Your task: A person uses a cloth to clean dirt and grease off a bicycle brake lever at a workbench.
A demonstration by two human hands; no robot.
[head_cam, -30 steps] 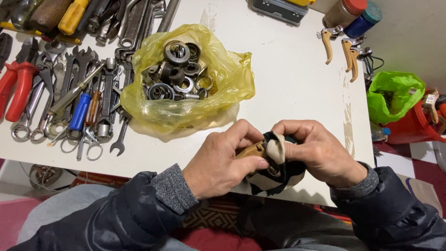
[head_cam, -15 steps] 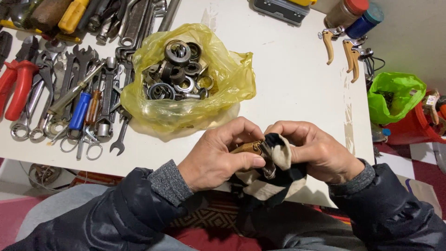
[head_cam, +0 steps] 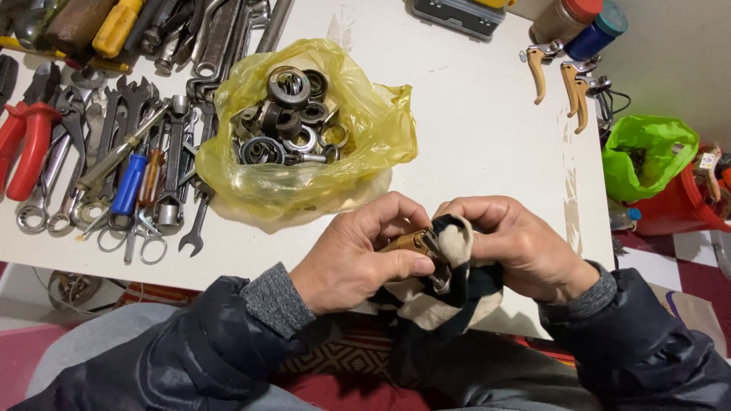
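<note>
We hold a small brass-coloured part [head_cam: 406, 243] at the near edge of the white table [head_cam: 487, 152], just above our lap. Our left hand [head_cam: 358, 259] is curled around it, thumb laid along its near side and fingers closed over the top, so it is pinched rather than resting loose. Our right hand [head_cam: 525, 247] is closed on a black-and-white rag [head_cam: 453, 285], pressing a fold of it against the right end of the part; the rest of the rag hangs down below both hands. The part's exact shape is mostly hidden by fingers and cloth (only a short tan stretch and a bit of grey metal show).

Just beyond our hands lies a yellow bag [head_cam: 304, 175], open at the top, with dark metal rings [head_cam: 289, 114] heaped inside. To its left are wrenches [head_cam: 171, 164], a blue-handled screwdriver [head_cam: 128, 185] and red-handled pliers [head_cam: 27, 144], laid side by side. At the far right edge of the table lie two tan-handled levers [head_cam: 560, 76], and off the table to the right sits a green bag [head_cam: 647, 156].
</note>
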